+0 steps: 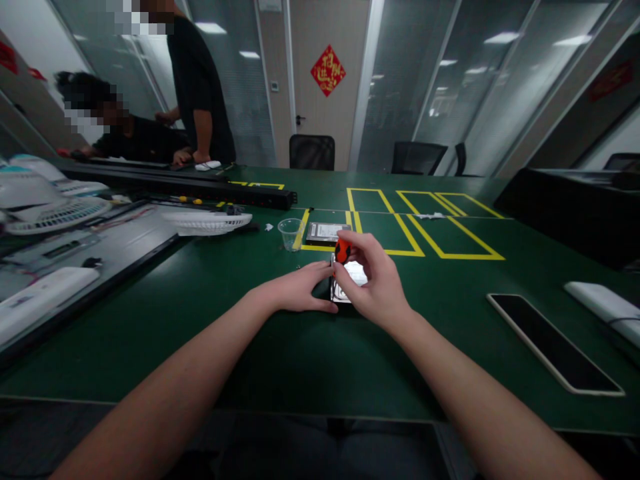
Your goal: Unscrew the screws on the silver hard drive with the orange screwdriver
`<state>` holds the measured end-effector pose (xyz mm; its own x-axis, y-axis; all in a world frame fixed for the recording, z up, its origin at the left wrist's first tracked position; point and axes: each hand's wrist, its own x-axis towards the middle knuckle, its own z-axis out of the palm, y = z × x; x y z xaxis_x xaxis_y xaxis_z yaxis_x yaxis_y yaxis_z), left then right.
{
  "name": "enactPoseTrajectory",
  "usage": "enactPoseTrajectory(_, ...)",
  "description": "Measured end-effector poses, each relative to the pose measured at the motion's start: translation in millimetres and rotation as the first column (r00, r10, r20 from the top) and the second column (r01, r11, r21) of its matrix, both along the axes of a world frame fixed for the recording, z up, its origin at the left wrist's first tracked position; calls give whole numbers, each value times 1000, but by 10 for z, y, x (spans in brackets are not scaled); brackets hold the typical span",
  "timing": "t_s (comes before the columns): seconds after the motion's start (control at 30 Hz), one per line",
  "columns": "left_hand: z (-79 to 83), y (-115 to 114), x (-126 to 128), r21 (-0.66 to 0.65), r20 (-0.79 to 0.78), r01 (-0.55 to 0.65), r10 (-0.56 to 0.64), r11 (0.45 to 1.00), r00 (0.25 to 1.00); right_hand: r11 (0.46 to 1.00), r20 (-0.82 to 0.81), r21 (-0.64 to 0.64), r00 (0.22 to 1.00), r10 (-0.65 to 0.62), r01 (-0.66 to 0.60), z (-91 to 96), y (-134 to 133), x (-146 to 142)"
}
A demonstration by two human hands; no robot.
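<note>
A silver hard drive [354, 275] lies flat on the green table [280, 347] in front of me. My left hand [300, 288] rests against its left edge, fingers curled around the side and steadying it. My right hand [373, 280] grips a screwdriver with an orange and black handle [343, 250], held upright over the drive with fingers pinched round it. Its tip is hidden behind my hand. A second hard drive [327, 232] lies farther back beside a yellow taped line.
A clear plastic cup [291, 233] stands left of the far drive. A phone [553, 341] lies face up at right, with a white device [603, 307] beyond it. White fan grilles [206, 221] and a long black bar [200, 188] sit at left. Two people are at the back left.
</note>
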<state>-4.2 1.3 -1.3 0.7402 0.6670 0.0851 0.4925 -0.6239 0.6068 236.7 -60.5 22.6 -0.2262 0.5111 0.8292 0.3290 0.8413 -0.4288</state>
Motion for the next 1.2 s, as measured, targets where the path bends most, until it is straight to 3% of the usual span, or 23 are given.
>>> enactPoseTrajectory(0.33,-40,21,-9,20,-10,10,-10,1000,1000,998,-21,-41,999,46,-47,-51,-11,-1)
enactPoseTrajectory(0.67,-62,33,-15,14,20,17,-17,1000,1000,996,28,74,998,-50,48,51,-8,27)
enactPoseTrajectory(1.2,-46,14,-14,38,1,22,-22,999,1000,1000,-23,3,1000,21,-21,-34,-4,-9)
